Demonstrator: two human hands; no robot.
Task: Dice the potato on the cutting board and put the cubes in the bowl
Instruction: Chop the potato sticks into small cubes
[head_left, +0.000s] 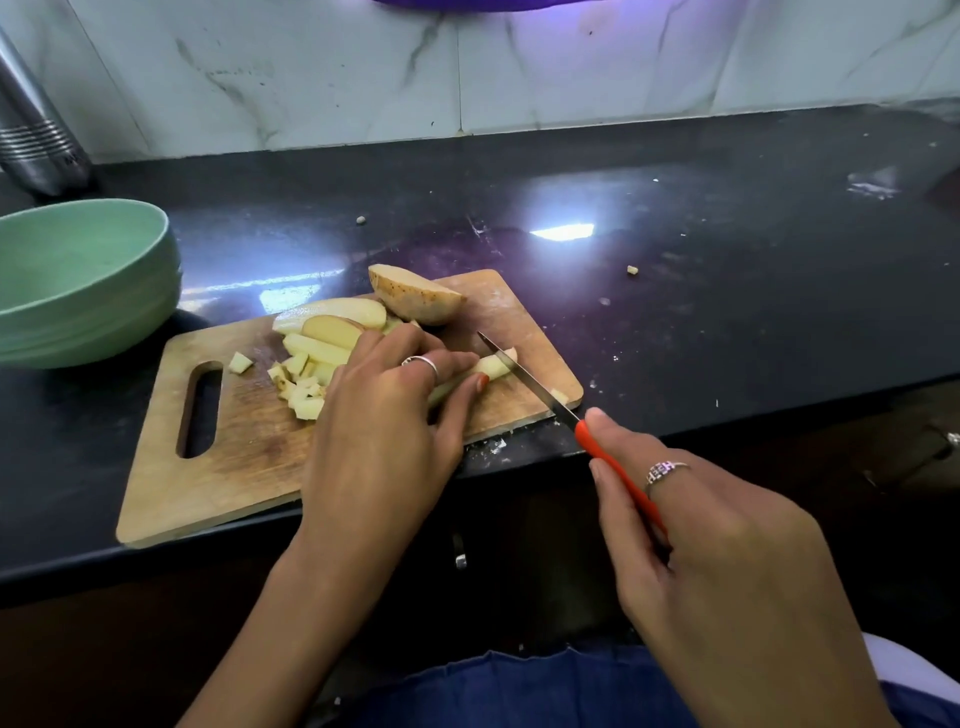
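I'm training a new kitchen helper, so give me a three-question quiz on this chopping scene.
1. True or false: the left hand pins a potato strip on the cutting board.
2. The knife handle is: A) black B) red C) wooden
3. Are any cubes visible in the green bowl?

Key: 1 true. 2 B; the right hand grips it. 3 None visible; the cut cubes lie on the board.

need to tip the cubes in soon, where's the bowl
In the head view the green bowl sits on the counter at far left, beside the cutting board's handle end.
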